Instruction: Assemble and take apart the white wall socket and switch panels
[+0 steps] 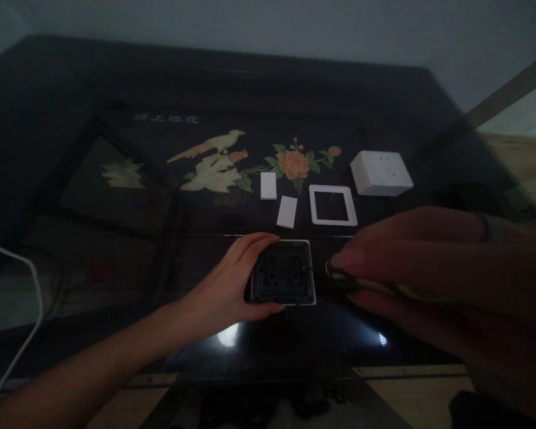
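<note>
My left hand (236, 277) grips a wall switch base (281, 286) by its left side, fingers over the top edge and thumb along the bottom. The base has a white rim, a dark inside and two switch mechanisms side by side. A small thin metal piece, perhaps a screw, shows at its right inner edge. Just right of the base, my right hand (411, 262) is blurred and close to the camera. Its fingertips are pinched around something small, too dark and smeared to name. Beyond the base lie two white rocker covers (268, 186) and a white square frame (333, 221).
A white box-shaped socket unit (382, 173) stands at the back right on the dark glossy table (93, 286). Bird and flower pictures decorate the tabletop. A white cable (36, 298) hangs at the left. Wooden floor shows below the near edge.
</note>
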{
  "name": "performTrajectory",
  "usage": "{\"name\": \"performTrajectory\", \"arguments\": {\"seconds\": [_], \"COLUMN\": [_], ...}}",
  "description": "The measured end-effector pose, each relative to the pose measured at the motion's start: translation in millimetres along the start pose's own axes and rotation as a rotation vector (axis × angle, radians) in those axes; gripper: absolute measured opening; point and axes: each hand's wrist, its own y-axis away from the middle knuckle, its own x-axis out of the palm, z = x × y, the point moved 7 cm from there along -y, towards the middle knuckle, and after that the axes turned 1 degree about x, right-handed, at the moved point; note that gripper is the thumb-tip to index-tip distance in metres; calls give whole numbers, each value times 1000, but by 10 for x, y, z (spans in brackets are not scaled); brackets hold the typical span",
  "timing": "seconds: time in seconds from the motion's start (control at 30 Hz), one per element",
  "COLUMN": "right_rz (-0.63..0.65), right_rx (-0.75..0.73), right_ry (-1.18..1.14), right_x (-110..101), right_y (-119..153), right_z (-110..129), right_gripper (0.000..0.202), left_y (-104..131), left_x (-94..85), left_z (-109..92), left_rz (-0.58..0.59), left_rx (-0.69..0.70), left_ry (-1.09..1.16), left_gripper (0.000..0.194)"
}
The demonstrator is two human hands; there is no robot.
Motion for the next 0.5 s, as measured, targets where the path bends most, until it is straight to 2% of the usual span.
{"name": "performTrajectory", "arguments": {"seconds": [0.1, 0.2, 0.27, 0.4, 0.5], "right_rz": [21, 90, 69, 45, 22], "right_rx": [1, -103, -124, -103, -126], "right_ry": [-172, -185, -154, -201, -118], "right_x": [65, 102, 44, -68, -65], "right_y": [-45, -72, -76, -57, -16], "right_z": [6, 75, 98, 115, 110], "right_gripper": [34, 20, 13, 32, 45], "left_y": [-9, -16, -18, -15, -9], "left_x": [2, 5, 12, 24, 26], "left_z": [1, -4, -4, -4, 3], "left_rz": [15, 21, 28, 34, 30], "left_rx": [-6, -2, -7, -9, -5], "left_ry": [5, 1, 4, -1, -10], "left_gripper": [86, 86, 86, 86, 87]}}
